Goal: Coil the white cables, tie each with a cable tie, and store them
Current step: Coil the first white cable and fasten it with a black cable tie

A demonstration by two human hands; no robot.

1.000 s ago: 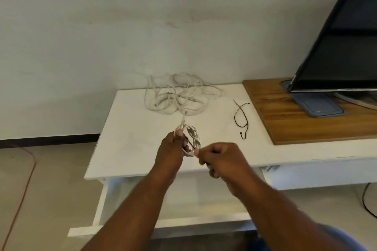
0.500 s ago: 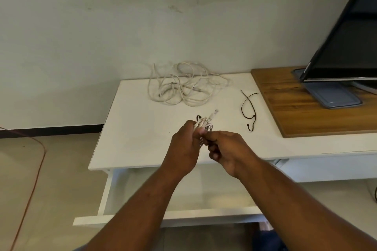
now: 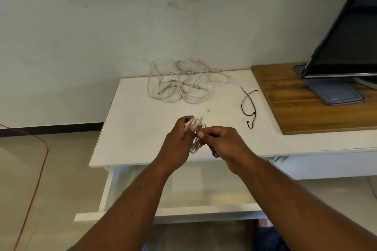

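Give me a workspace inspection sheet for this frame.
Surface: white table, with an open drawer below its front edge.
Job's things: coiled cable held above the table; loose cable tangle at the back; black cable ties lying to the right.
Clutter: wooden board bearing a monitor.
Grippers: left hand grips the coil; right hand pinches it.
Cables: orange cord on the floor, left.
Surroundings: plain wall.

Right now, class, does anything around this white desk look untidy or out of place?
A tangled heap of white cables lies uncoiled at the desk's back, the drawer beneath hangs open, and an orange cord trails across the floor. Left hand and right hand hold one coiled cable.
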